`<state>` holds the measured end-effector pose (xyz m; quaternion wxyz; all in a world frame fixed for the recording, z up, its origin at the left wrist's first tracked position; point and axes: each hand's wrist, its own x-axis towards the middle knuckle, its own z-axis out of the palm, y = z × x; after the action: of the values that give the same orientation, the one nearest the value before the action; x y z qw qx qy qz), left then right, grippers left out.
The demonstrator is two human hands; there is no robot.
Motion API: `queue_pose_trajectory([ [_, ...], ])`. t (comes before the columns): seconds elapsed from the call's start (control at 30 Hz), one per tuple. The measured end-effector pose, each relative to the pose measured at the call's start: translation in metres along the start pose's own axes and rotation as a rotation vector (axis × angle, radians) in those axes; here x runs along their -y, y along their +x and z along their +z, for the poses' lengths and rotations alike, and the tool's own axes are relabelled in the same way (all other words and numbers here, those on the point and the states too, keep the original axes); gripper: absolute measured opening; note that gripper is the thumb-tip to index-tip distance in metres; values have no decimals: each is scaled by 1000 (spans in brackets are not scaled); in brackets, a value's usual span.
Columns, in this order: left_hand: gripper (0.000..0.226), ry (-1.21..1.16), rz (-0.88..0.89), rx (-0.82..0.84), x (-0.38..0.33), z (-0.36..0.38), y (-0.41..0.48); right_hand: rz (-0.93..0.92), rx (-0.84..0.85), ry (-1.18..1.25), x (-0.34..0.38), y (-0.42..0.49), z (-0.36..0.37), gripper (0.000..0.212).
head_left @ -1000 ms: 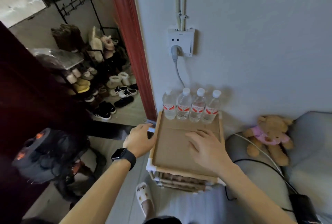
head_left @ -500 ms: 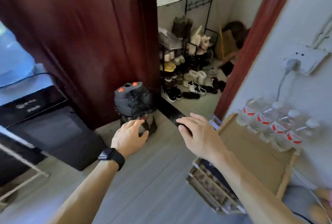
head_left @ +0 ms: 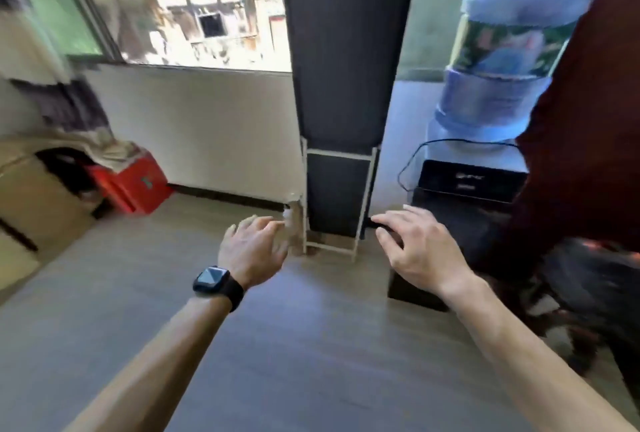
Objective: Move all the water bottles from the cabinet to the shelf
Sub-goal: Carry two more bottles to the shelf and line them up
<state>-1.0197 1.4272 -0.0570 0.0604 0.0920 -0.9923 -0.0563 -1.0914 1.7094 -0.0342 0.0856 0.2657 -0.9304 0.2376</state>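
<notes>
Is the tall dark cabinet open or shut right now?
Shut: the tall dark cabinet's fabric front hangs flat and unbroken; no bottles show.

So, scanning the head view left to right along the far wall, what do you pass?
Cardboard box → red crate → tall black cabinet → water dispenser with its blue jug → dark red door.

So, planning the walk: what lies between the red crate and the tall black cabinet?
In the head view, bare grey floor and the white wall lie between the red crate and the tall black cabinet.
</notes>
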Motion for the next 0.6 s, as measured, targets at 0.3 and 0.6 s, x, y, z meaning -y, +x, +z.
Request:
queue_pose_trajectory([
  [0.3, 48, -21, -404, -162, 248, -78, -23, -344, 199, 106, 227, 168, 107, 34],
  [0.6, 44, 93, -678, -278, 419, -134, -15, -684, 247, 144, 400, 314, 196, 36],
])
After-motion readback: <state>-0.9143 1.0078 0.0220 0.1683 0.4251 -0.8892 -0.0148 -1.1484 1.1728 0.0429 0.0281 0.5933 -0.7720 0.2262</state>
